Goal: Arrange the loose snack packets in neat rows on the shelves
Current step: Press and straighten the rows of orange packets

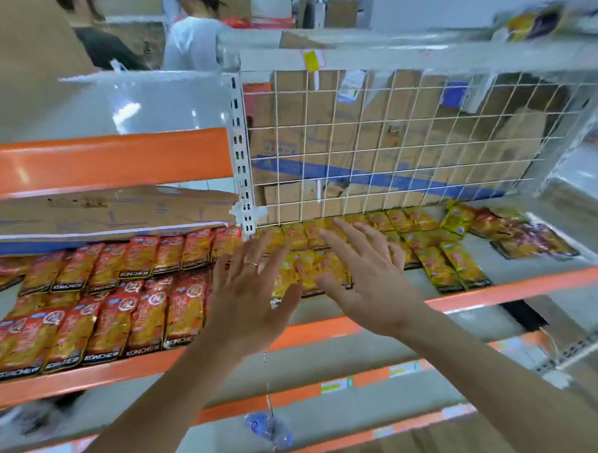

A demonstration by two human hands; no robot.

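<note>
So both my hands were out flat over the shelf, nothing gripped. My left hand [250,292] had its fingers spread wide, ring [252,263] showing, and my right hand [367,280] was just beside it, fingers straight and fanned too. I honestly couldn't tell if my palms were on the packs or floating just above them.

Under them, right behind the orange shelf lip [493,293], were the yellow packets [440,263], flat glossy foil pouches, roughly in two rows but a bit crooked. To my left the red packets [116,307] already sat in tidy overlapping rows, like roof tiles.

My take on doing this bit well: keep the palms flat and light, and sweep the yellow ones sideways so their edges line up with the red rows. That foil looked slippery, so I'd guess pressing hard just makes them skate and fan out. Nudging the bottom edges square to the lip probably works best.

Further back on the right a loose heap [516,235] of yellow and darker packs lay jumbled, clearly not sorted yet. Behind it all stood a white wire grid [397,145] with brown cardboard boxes [329,125] showing through, matte and creased
</note>
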